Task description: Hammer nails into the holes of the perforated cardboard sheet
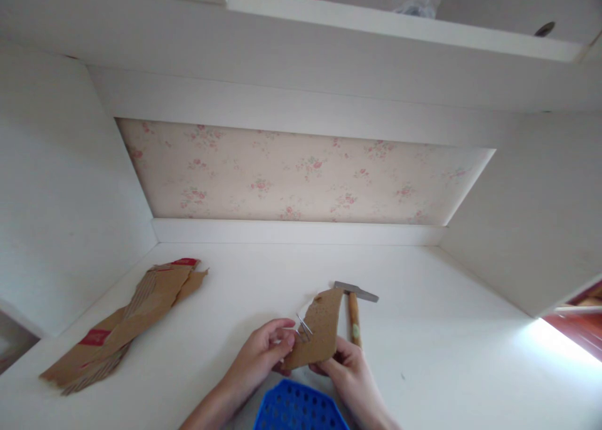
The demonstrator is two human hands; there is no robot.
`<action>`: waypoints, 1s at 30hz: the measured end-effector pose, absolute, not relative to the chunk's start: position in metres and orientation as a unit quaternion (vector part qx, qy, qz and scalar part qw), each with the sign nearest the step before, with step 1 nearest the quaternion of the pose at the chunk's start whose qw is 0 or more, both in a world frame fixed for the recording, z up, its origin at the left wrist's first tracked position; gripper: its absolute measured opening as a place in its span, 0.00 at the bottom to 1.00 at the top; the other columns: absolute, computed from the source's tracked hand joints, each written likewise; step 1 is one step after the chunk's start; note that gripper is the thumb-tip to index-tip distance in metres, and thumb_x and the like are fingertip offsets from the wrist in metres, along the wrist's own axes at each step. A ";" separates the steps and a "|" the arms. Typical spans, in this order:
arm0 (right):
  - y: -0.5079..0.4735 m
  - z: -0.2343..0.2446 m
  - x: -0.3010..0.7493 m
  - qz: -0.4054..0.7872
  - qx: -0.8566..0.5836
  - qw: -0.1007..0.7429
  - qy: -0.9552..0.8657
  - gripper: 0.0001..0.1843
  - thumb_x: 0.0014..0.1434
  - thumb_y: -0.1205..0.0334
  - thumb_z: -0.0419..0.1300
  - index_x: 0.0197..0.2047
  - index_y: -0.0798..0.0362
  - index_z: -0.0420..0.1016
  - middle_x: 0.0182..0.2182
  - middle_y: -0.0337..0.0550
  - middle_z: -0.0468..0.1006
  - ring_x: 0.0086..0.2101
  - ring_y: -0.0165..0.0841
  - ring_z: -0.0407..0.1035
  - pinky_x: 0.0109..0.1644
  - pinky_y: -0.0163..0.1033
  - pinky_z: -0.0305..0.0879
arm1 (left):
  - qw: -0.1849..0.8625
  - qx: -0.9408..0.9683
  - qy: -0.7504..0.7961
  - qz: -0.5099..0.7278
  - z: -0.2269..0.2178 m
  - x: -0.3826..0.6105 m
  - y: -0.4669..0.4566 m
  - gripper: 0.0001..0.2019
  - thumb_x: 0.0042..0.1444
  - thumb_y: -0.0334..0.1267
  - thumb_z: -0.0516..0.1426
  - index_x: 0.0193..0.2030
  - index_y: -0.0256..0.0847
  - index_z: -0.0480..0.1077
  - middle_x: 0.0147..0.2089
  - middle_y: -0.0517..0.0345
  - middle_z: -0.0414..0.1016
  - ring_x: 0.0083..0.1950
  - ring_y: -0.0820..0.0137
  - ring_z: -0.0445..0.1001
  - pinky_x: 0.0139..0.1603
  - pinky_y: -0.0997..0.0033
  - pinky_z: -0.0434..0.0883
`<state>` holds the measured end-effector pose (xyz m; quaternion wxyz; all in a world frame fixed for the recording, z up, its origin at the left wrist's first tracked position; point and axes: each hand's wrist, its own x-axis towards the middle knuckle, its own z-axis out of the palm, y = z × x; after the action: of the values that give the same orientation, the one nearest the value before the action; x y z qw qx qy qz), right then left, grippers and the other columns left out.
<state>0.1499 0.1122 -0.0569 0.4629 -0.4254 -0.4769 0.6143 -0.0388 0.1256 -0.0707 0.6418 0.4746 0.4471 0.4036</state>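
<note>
- Grips cardboard (327, 323) with right hand (350, 364), above bench (423, 348), apparently for steadiness.
- Curls left hand (261, 348) at nails (305, 324); cannot tell if pinching.
- Has hammer (355, 317) nearby, presumably for reach.

- The left hand (261, 353) is touching the left edge of a cardboard piece (320, 333), beside slanting metal pins (305, 324).
- The right hand (350, 370) is gripping its lower right corner.
- A hammer (354, 317) is lying just beyond, on the white bench (423, 348).
- A blue perforated basket (301, 400) is sitting between the forearms.
- Torn cardboard strips (141, 322) are lying leftward.
</note>
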 end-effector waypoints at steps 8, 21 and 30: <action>0.111 -0.055 0.152 0.582 -0.435 0.450 -0.519 0.07 0.50 0.57 0.70 0.31 0.51 0.85 0.25 0.37 0.83 0.29 0.34 0.73 0.37 0.38 0.68 | 0.671 0.445 0.409 0.429 -0.071 -0.043 0.126 0.27 0.46 0.50 0.69 0.50 0.41 0.72 0.36 0.59 0.76 0.37 0.66 0.76 0.37 0.70 0.70; 0.109 -0.045 0.149 0.519 -0.440 0.416 -0.603 0.07 0.56 0.59 0.65 0.35 0.48 0.86 0.31 0.39 0.86 0.36 0.40 0.77 0.40 0.41 0.71 | 0.702 0.438 0.356 0.434 -0.072 -0.044 0.126 0.20 0.51 0.43 0.67 0.50 0.40 0.77 0.48 0.49 0.80 0.48 0.58 0.78 0.51 0.60 0.70; 0.113 -0.049 0.149 0.491 -0.452 0.411 -0.621 0.09 0.58 0.61 0.63 0.36 0.48 0.86 0.32 0.37 0.86 0.31 0.35 0.75 0.38 0.37 0.70 | 0.719 0.420 0.348 0.432 -0.078 -0.044 0.128 0.16 0.51 0.43 0.67 0.45 0.37 0.77 0.43 0.49 0.82 0.44 0.59 0.79 0.46 0.63 0.70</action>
<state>0.1489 0.1132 -0.0493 0.4106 -0.4524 -0.6209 0.4912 -0.0441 0.1283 -0.0777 0.7188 0.4198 0.3476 0.4315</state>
